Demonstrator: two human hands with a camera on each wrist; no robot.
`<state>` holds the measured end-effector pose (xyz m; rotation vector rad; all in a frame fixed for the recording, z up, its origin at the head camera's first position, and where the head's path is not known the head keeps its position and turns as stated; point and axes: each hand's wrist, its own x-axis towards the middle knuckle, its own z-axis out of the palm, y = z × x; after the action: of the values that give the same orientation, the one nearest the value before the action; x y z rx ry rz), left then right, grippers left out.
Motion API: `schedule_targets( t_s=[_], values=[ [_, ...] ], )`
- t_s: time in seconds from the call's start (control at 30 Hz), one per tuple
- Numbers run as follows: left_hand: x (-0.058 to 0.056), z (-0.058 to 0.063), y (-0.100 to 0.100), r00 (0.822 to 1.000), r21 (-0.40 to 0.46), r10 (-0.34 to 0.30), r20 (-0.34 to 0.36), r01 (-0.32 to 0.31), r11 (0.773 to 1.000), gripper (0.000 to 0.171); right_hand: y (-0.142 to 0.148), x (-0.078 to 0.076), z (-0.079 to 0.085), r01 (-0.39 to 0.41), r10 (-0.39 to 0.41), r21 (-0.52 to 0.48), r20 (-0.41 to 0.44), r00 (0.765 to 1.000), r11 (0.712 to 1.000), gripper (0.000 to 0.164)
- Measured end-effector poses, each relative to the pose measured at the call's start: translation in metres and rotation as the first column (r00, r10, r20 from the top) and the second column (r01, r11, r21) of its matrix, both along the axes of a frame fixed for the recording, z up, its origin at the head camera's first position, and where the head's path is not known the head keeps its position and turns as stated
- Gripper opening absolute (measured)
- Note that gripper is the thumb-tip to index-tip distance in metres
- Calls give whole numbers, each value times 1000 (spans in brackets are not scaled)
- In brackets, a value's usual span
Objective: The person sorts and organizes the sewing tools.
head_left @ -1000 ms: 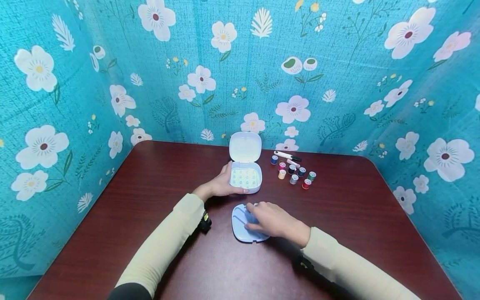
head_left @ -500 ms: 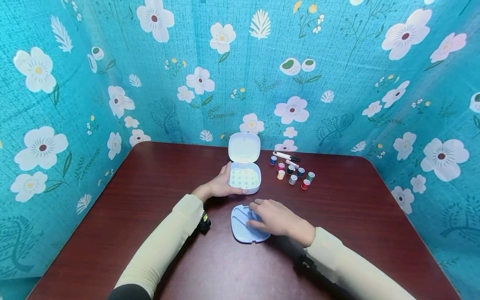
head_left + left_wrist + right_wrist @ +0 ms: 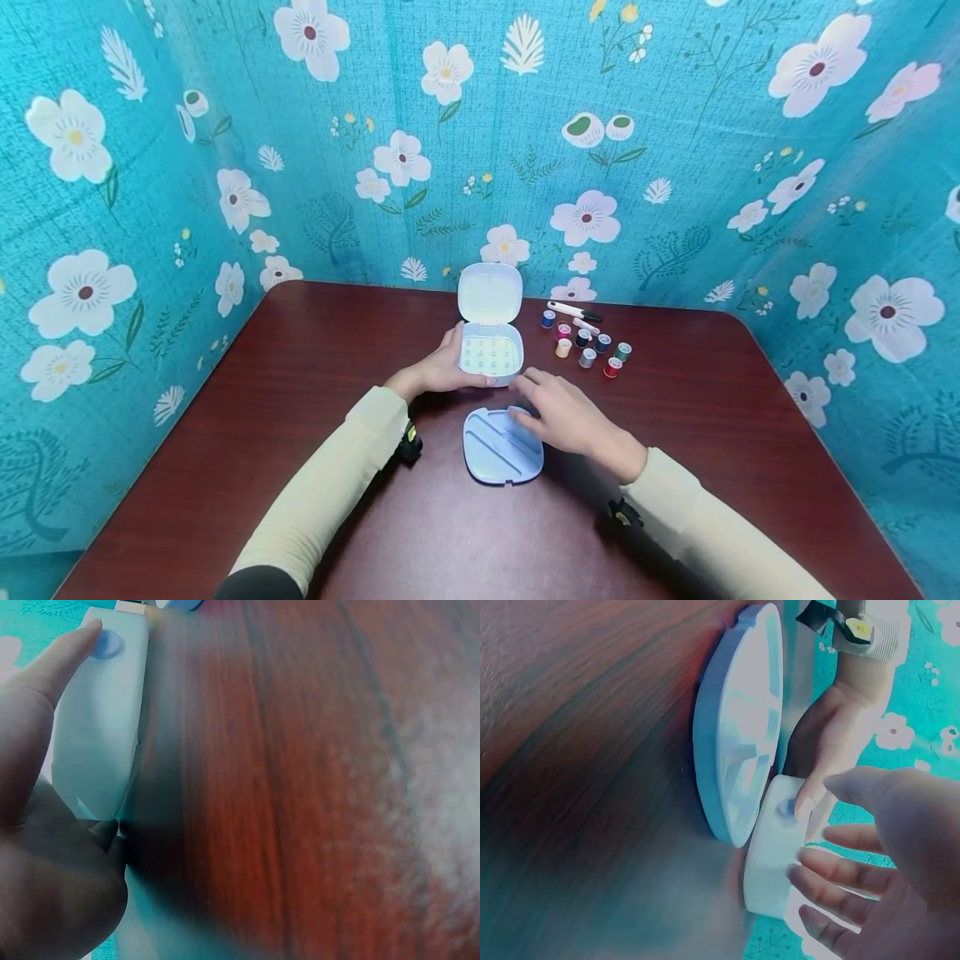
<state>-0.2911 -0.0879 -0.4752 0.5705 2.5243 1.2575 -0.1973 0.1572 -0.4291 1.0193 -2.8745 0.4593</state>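
Note:
A pale-blue sewing box (image 3: 513, 380) stands with its lid (image 3: 490, 293) raised, and a light insert with rows of small marks shows inside. My left hand (image 3: 442, 369) grips it by the left side; in the left wrist view the thumb lies on the round button (image 3: 107, 645) of its front wall. Nearer me a flat blue tray (image 3: 498, 454) with diagonal ridges rests on the table. My right hand (image 3: 567, 418) hovers over the tray's far right corner, close to the box. It holds nothing, and its fingers are loosely spread in the right wrist view.
Several thread spools (image 3: 588, 358) in different colours stand right of the box. Behind them lie a slim white-and-black tool (image 3: 574, 312) and a small white piece (image 3: 587, 327). A floral curtain (image 3: 480, 167) hangs behind the dark wooden table (image 3: 300, 350).
My right hand has moved off the tray, away from me and slightly right, towards the box. The tray shows more fully now. My left hand and the box have stayed in place.

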Motion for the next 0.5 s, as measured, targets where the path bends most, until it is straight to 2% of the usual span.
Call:
schedule_targets(
  t_s=[0.13, 0.27, 0.5],
  values=[
    [0, 1, 1, 1000, -2, 1, -3, -1, 1000, 123, 6, -5, -2, 57, -59, -41, -52, 997, 998, 45],
    [0, 1, 1, 1000, -4, 3, 4, -3, 1000, 124, 14, -11, -5, 109, -120, -121, -94, 988, 987, 41],
    [0, 0, 1, 1000, -8, 10, 15, -10, 1000, 127, 29, -19, -8, 182, -205, -238, -75, 976, 954, 35]
  ],
)
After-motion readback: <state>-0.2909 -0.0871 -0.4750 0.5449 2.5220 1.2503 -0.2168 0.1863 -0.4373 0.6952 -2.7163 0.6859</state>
